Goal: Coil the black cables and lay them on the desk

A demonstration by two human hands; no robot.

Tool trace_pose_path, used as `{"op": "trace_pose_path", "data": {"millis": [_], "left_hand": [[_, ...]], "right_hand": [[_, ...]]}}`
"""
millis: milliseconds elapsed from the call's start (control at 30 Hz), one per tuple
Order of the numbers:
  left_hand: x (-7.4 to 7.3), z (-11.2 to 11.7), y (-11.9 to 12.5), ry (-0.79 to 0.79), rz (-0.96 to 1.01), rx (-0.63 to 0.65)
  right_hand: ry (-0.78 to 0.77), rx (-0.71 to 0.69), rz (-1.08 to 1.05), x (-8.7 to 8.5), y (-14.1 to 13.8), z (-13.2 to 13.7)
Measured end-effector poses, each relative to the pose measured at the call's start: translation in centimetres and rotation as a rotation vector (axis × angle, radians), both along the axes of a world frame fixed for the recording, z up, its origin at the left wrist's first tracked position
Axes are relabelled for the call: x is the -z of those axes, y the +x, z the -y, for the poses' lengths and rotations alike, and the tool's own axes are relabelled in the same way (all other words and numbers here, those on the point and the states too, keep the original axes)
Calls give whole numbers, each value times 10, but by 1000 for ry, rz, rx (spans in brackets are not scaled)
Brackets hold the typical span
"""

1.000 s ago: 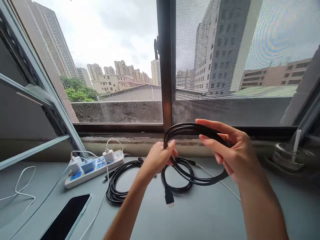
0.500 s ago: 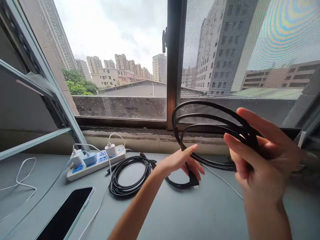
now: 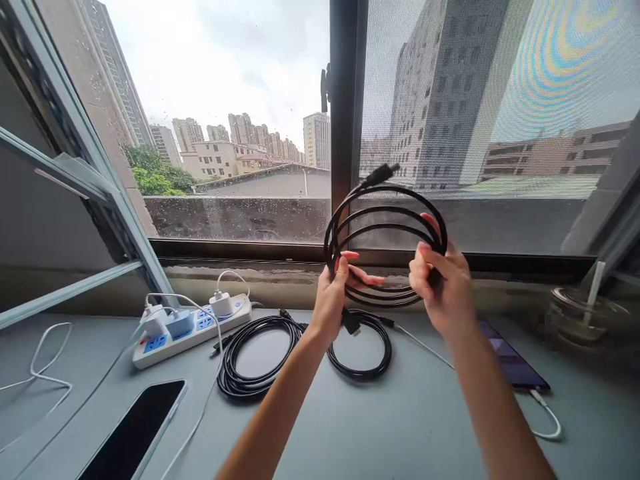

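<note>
A loosely looped black cable is held upright between my hands, in front of the window. My right hand is closed round the right side of its loops. On the left side my left hand grips the loops between thumb and fingers, some fingertips stretching into the ring. One plug of the cable sticks out above the coil; another plug hangs just below my left hand. Beneath, on the table, lie a small black cable coil and a larger black cable coil to its left.
A white power strip with chargers and white cords stands at the back left. One phone lies front left, another phone at right, partly behind my right forearm. A glass cup with a straw stands back right by the window.
My right hand has moved left and away from me with the cable. My left hand has risen to the coil's left side and taken hold. A plug now shows at the top.
</note>
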State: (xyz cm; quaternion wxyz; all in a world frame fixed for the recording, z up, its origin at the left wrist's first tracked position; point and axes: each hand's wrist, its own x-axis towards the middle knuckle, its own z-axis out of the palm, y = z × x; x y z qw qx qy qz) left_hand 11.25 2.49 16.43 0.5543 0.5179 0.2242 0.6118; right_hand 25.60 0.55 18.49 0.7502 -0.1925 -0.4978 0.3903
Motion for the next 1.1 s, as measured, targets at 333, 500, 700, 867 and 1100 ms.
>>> {"op": "trace_pose_path", "data": {"millis": [333,500,700,867,1100], "left_hand": [[-17,-7,-37,89,-331,-127],[-23,1,-38,38,-352,35],[-25,8,-35,-18,-266,166],[-23,7,-32,-55,-194,163],[-25,5,-33,-69,-259,158]], "right_hand": [[11,338,400,12,-8,-10],[66,527,447,6,-3,-2],[29,546,337,2,2,3],[41,569,356,1,2,2],[65,578,493,2,2,-1]]}}
